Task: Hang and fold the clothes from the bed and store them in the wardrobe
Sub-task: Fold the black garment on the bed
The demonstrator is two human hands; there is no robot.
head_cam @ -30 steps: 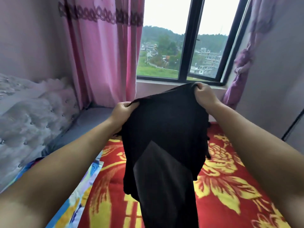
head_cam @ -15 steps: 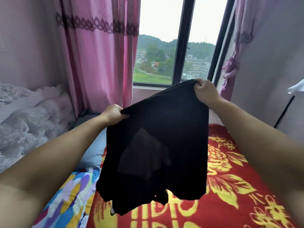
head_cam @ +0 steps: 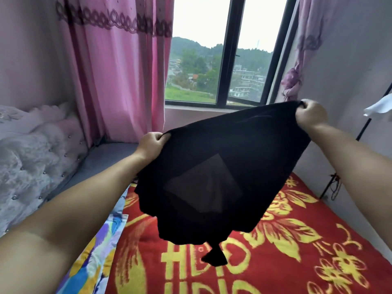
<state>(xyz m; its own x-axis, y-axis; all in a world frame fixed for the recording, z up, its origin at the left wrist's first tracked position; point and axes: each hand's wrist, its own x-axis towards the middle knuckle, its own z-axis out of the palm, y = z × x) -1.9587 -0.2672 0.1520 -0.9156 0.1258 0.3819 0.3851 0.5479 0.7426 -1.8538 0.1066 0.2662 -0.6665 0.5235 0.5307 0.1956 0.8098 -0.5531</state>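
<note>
A black garment point(head_cam: 214, 170) hangs spread in the air above the bed, billowing toward me. My left hand point(head_cam: 151, 144) grips its top left corner with curled fingers. My right hand point(head_cam: 310, 113) grips the top right corner, held higher and farther right. A small black tip dangles at the garment's bottom edge. Under it lies the bed's red blanket point(head_cam: 286, 251) with yellow flowers and letters. No wardrobe shows in the view.
A tufted white headboard point(head_cam: 27, 158) stands at the left, with a multicoloured sheet point(head_cam: 95, 257) beside the blanket. Pink curtains point(head_cam: 118, 71) hang left of the window point(head_cam: 224, 52). A black pole point(head_cam: 373, 119) and a white cloth point(head_cam: 379, 108) are at the right wall.
My hands have moved apart and the right one swung to the right, stretching the black garment wide. Its lower part has flung up toward me off the blanket.
</note>
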